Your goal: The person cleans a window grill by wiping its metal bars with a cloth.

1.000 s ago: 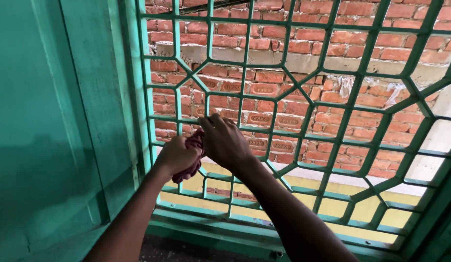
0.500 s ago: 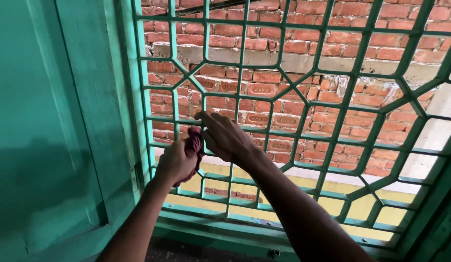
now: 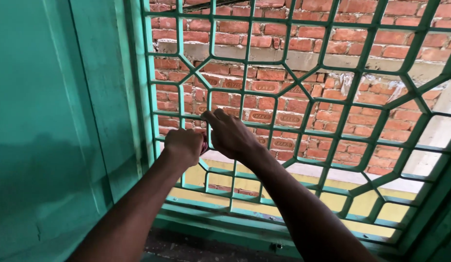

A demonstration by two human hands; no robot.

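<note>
Head view. Left hand is balled in a fist at the green grille, low on its left side. Its grip is tight on a dark red cloth — only a thin strip of it shows, at the fist's right edge, between the two hands; the rest is buried in the palm. The cloth looks crumpled; its weave cannot be made out.

Right hand lies just beside the left, touching it, fingers pressed against a grille bar, index fingertip uppermost. Whether its grip takes any of the cloth cannot be told — the back of the hand hides the palm.

Green shutter stands left of the grille. Brick wall lies beyond the bars.
</note>
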